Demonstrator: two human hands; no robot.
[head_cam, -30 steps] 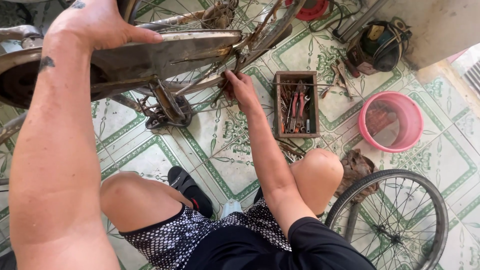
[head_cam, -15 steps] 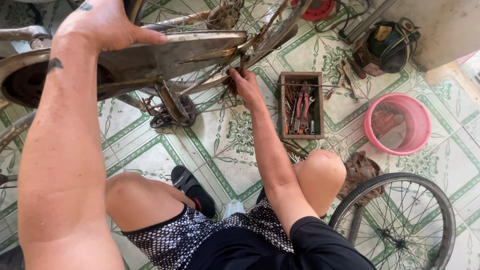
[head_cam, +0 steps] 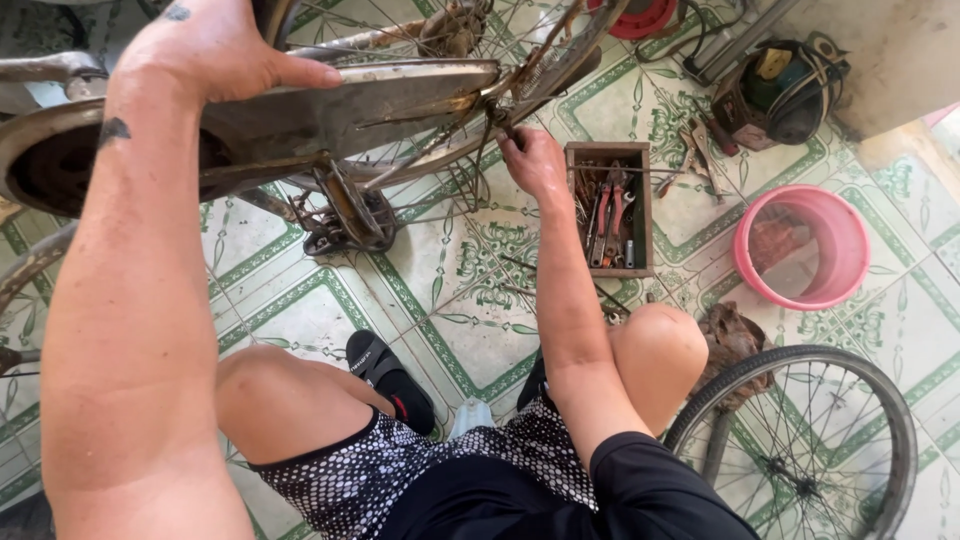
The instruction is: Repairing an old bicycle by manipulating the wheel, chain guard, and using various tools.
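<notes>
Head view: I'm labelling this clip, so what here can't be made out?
- Right hand: its fingers wrap something at the rusty bicycle frame, hiding it.
- Wooden tool tray: tools too small and jumbled to identify.
- Loose spoked bicycle wheel: cut off by the bottom edge.

The loose wheel (head_cam: 800, 450) is cut off by the bottom edge.

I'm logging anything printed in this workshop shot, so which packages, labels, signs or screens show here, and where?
No packages, signs or screens show.
Sandal: black, under the left knee, with a small red-and-white mark on its strap, too small to make out.
Motor unit: dark and rounded, top right by the wall, with a small yellowish patch on top that may be a label; I cannot tell.
Tool tray, pink basin: no label visible.
</notes>
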